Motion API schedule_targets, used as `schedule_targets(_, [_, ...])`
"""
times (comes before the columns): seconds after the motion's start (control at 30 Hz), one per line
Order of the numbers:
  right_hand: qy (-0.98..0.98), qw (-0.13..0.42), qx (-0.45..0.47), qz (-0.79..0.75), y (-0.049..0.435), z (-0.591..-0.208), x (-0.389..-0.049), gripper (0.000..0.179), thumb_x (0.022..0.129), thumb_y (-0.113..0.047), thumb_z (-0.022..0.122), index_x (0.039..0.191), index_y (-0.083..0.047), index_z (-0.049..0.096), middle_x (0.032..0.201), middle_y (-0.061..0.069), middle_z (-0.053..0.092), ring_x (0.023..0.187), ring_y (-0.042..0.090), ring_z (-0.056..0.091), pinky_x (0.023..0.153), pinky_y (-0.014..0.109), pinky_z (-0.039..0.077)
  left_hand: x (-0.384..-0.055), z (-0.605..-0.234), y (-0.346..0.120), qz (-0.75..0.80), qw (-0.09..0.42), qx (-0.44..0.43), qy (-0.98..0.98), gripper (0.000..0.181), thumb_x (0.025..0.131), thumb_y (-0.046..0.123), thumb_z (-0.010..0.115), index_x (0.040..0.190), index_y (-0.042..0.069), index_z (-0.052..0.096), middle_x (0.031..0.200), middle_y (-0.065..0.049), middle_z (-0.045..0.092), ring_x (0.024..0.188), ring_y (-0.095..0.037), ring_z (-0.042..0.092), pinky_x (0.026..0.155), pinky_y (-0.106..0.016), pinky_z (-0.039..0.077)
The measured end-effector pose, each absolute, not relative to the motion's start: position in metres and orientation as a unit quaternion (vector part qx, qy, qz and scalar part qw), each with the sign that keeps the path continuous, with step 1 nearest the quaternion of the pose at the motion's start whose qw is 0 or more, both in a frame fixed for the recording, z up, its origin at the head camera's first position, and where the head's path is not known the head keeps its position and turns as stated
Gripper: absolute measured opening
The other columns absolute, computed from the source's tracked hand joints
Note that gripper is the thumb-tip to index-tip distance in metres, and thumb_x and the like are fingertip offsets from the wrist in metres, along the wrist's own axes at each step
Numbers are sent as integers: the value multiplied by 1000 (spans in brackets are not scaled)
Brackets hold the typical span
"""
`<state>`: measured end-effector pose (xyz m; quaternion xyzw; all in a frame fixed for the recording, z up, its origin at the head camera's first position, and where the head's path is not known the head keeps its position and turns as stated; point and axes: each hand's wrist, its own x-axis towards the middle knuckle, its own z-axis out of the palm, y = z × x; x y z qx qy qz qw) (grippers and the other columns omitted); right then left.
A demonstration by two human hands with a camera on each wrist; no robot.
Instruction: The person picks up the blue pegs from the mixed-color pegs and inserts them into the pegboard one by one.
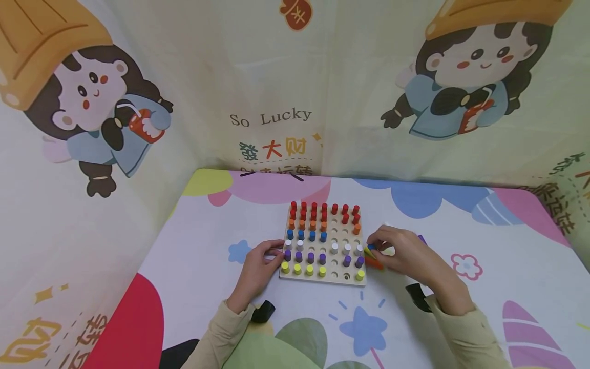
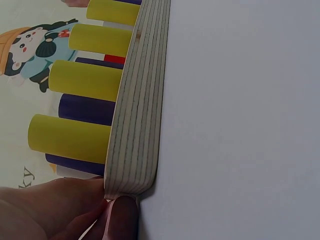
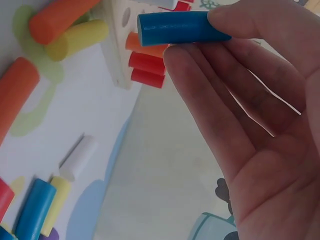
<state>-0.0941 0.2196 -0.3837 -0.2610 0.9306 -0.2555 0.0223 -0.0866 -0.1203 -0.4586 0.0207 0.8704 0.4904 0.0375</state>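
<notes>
A wooden pegboard (image 1: 322, 281) lies on the table with rows of coloured pegs upright in its holes: red at the back, then orange, blue, white, purple and yellow. Several holes in its middle columns are bare. My left hand (image 1: 255, 269) is at the board's left edge; in the left wrist view its thumb and a finger pinch the corner beside the yellow pegs (image 2: 70, 139). Just off the right edge, my right hand (image 1: 403, 251) pinches a blue peg (image 3: 177, 28) between thumb and fingertips. The right wrist view shows that peg held lengthwise, above the table.
Loose pegs lie right of the board, among them an orange peg (image 3: 60, 19), a yellow peg (image 3: 80, 40), a white peg (image 3: 78, 157) and another blue peg (image 3: 35, 210). A patterned cloth (image 1: 276, 66) hangs behind the table's far edge.
</notes>
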Motion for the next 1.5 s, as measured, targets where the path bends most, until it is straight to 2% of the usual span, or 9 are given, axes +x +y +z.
schedule_targets(0.5, [931,7,-237,-279,204,-379,-102,25,83,-5,79,107,-6,72,101,2,70,92,19,71,81,41,59,-87,-458,-121,495,45,13,868,33,95,14,68,127,11,65,109,-5,69,88,-14,66,77,-29,58])
schedule_targets(0.97, [927,14,-259,-271,190,-379,-118,21,83,-3,77,103,-4,71,98,4,69,92,22,72,82,41,59,-87,-458,-121,493,46,14,869,32,95,15,68,127,12,65,105,-3,69,87,-13,65,76,-28,57])
schedule_targets(1.2, [925,24,-264,-271,181,-379,-125,25,84,-4,77,108,-2,71,102,7,70,94,24,71,84,41,58,-86,-456,-121,490,44,15,871,33,95,15,68,127,12,65,105,-3,69,87,-13,65,76,-29,58])
schedule_targets(1.5, [928,27,-267,-258,175,-380,-131,22,84,-1,76,105,-1,71,98,8,70,88,21,70,81,40,59,-87,-456,-121,491,49,9,870,33,95,16,68,128,13,65,106,-3,69,86,-12,65,75,-26,57])
